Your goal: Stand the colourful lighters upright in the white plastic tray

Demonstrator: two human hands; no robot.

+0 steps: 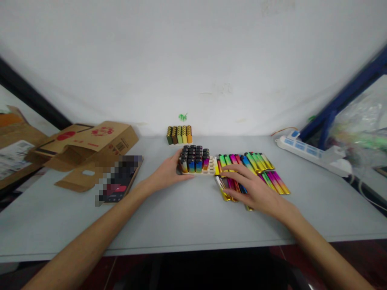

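Note:
A white slotted tray [211,166] stands mid-table, with several upright black-topped lighters [195,159] filling its left part and bare slots at its right end. My left hand [169,172] grips the tray's left end, its thumb along the front edge and its other fingers partly hidden behind. To the right, several shiny rainbow-coloured lighters [276,183] lie flat in rows. My right hand [250,187] is over the nearer ones, fingers apart and slightly bent. It covers some of these lighters, and whether the fingertips touch one is unclear.
Behind the tray, by the wall, stands a block of gold-topped lighters [179,135]. An opened cardboard box [105,139] and a partly blurred phone [121,183] are at the left. A white power strip [314,155] with a cable lies at the right.

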